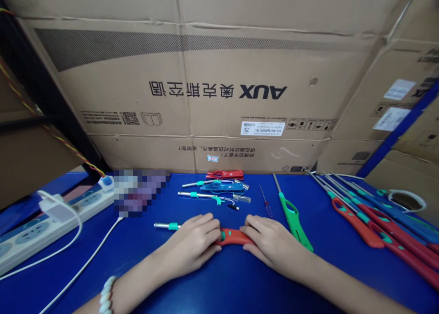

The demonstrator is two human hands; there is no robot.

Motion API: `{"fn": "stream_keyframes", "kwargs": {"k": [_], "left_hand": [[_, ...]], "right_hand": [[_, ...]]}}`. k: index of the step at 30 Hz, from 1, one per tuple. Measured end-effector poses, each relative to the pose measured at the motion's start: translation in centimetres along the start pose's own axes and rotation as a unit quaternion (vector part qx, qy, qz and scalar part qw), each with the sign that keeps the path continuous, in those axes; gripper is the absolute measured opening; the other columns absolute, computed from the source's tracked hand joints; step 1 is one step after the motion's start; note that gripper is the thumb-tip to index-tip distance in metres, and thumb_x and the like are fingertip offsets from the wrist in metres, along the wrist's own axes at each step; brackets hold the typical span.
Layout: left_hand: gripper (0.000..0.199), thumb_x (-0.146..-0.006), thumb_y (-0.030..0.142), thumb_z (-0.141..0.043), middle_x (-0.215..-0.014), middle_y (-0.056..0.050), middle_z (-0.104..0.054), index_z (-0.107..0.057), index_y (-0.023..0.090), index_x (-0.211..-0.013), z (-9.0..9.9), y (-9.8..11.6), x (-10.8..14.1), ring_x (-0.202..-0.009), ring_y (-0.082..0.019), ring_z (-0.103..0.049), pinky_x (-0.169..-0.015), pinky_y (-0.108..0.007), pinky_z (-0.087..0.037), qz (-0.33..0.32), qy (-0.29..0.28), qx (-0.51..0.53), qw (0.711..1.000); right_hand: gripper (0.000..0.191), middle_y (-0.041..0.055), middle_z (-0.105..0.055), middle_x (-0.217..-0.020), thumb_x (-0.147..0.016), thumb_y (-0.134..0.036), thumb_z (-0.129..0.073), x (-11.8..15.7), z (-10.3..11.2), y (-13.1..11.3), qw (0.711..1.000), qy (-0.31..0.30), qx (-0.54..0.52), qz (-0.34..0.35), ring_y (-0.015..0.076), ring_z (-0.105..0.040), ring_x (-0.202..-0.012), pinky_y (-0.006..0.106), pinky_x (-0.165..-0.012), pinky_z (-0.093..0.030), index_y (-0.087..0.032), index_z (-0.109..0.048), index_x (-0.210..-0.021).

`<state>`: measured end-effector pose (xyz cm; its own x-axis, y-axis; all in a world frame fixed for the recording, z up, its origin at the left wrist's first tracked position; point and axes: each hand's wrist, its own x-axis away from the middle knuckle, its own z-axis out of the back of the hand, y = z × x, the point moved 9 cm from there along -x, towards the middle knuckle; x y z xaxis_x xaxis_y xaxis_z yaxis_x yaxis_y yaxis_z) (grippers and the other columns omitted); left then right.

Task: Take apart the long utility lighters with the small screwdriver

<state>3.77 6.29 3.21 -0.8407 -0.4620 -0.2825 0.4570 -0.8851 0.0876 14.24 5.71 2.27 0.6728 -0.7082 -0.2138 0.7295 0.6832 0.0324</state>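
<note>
An orange lighter (236,235), long-necked with a metal tube and teal collar pointing left, lies level between my two hands. My left hand (199,236) is closed around its front part, near the teal trigger. The rear of the handle is gripped by my right hand (265,236), fingers on top and thumb below. Just beyond are lighter parts: a blue handle shell (224,186), a red handle shell (224,174), metal tubes with teal collars (195,195) and a small black igniter piece (233,207). A small screwdriver (267,208) lies behind my right hand.
A green lighter (295,222) lies right of my right hand. Several red, orange and blue lighters (360,227) are piled at the far right. A white power strip (37,231) with cables runs along the left. A cardboard wall (212,53) stands behind the blue table (192,291).
</note>
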Motion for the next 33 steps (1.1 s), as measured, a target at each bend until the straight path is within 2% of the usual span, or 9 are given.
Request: {"fn": "stream_keyframes", "kwargs": {"k": [3, 11, 20, 33], "left_hand": [[0.014, -0.093, 0.016, -0.045, -0.083, -0.003, -0.057, -0.055, 0.017, -0.083, -0.1, 0.4, 0.0, -0.075, -0.017, -0.05, -0.076, -0.03, -0.042, -0.011, -0.017, 0.0, 1.0], [0.022, -0.099, 0.017, -0.04, -0.082, -0.004, -0.058, -0.057, 0.014, -0.085, -0.5, 0.9, 0.1, -0.071, -0.018, -0.049, -0.064, -0.029, -0.04, -0.04, -0.002, -0.049, 0.998], [0.033, -0.102, 0.019, -0.033, -0.078, -0.005, -0.057, -0.059, 0.013, -0.081, -0.4, 1.1, 0.1, -0.067, -0.017, -0.048, -0.059, -0.029, -0.038, -0.05, 0.027, -0.071, 0.996], [0.024, -0.098, 0.012, -0.042, -0.077, -0.005, -0.057, -0.059, 0.012, -0.081, -0.8, 1.8, 0.2, -0.069, -0.019, -0.051, -0.057, -0.029, -0.04, -0.054, 0.014, -0.145, 0.988]], "right_hand": [[0.017, 0.0069, -0.062, -0.093, -0.087, -0.024, -0.06, 0.0, -0.1, -0.2, 1.0, 0.009, 0.014, 0.006, 0.0223, -0.06, -0.08, 0.035, -0.07, -0.049, -0.015, -0.061, -0.101], [0.016, 0.0104, -0.064, -0.093, -0.084, -0.019, -0.058, 0.0, -0.7, -0.9, 0.995, 0.038, 0.087, 0.041, 0.0228, -0.06, -0.076, 0.036, -0.068, -0.047, -0.01, -0.063, -0.097], [0.014, 0.0113, -0.064, -0.093, -0.086, -0.021, -0.056, 0.0, -0.8, -0.9, 0.996, 0.036, 0.071, 0.044, 0.0226, -0.062, -0.076, 0.035, -0.068, -0.049, -0.011, -0.062, -0.093], [0.011, 0.0103, -0.064, -0.088, -0.086, -0.02, -0.056, -0.1, -0.5, -1.3, 0.994, 0.051, 0.08, 0.051, 0.022, -0.062, -0.073, 0.034, -0.067, -0.05, -0.011, -0.061, -0.09]]}}
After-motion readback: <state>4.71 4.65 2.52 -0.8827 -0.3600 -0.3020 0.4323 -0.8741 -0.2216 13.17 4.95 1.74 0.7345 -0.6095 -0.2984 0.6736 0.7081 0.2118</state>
